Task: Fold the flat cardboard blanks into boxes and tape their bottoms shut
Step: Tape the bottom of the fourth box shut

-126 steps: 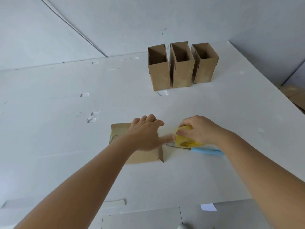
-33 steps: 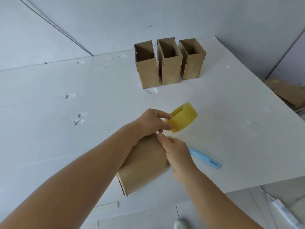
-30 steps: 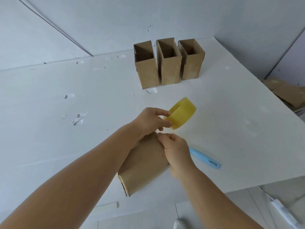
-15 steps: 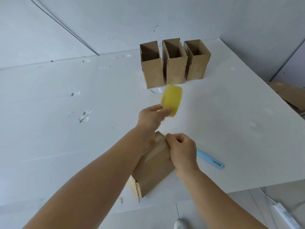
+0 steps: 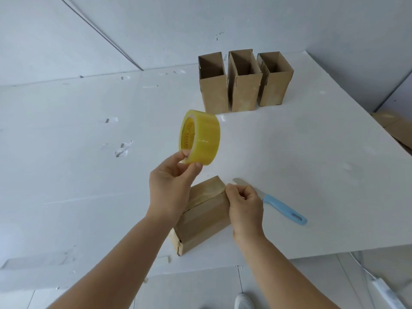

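White table (image 5: 289, 152) carried everything. Three finished boxes (image 5: 244, 83) stood open-topped in row near far edge. Box (image 5: 200, 217) lay on side near front edge, taped bottom up; right hand (image 5: 244, 204) pinched tape at its corner. Left hand (image 5: 171, 181) pinched yellow tape roll (image 5: 200, 137) above it. Blue-handled knife (image 5: 278, 205) lay just right.

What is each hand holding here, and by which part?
The left hand pinches the yellow tape roll by its lower rim. The right hand grips the cardboard box at its upper right edge.
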